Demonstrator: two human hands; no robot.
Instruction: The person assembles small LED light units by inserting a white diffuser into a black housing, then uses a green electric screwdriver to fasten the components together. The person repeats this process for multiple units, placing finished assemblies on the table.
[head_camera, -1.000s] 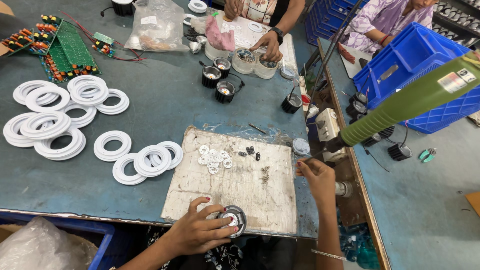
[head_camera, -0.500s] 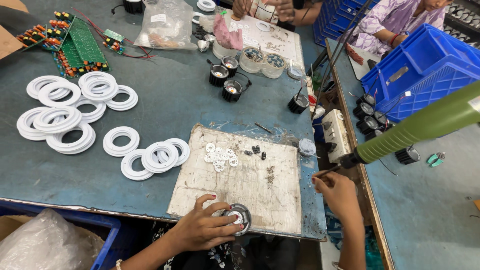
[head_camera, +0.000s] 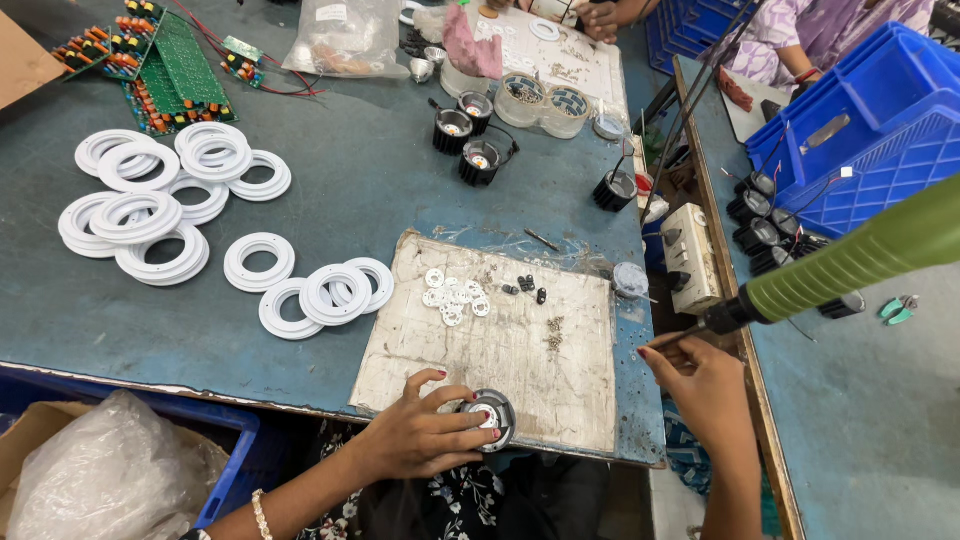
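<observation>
Round metal lamp housing, lying at the near edge of the pale work board on the blue-grey table; its left part is covered by the fingers of the left hand, which are closed around its rim and press it to the board, so that only the right half of the ring and a pale centre show. The right hand is raised just beyond the right edge of the table, fingers pinched together on the thin tip of the green electric screwdriver; the bit itself is too small to make out, and the tool's upper end is cut off by the picture's right edge. On the board, well apart from the housing, lie a cluster of small white discs, a few black screws and a scatter of tiny parts too fine to identify. White plastic rings are stacked and spread to the left on the table. Farther back stand black finned lamp bodies, green circuit boards and a clear plastic bag whose contents are unclear. Blue crates occupy the right side. At the top edge, other people's hands and sleeves appear only in part. A crumpled plastic sheet fills a box at lower left, cut off below.
</observation>
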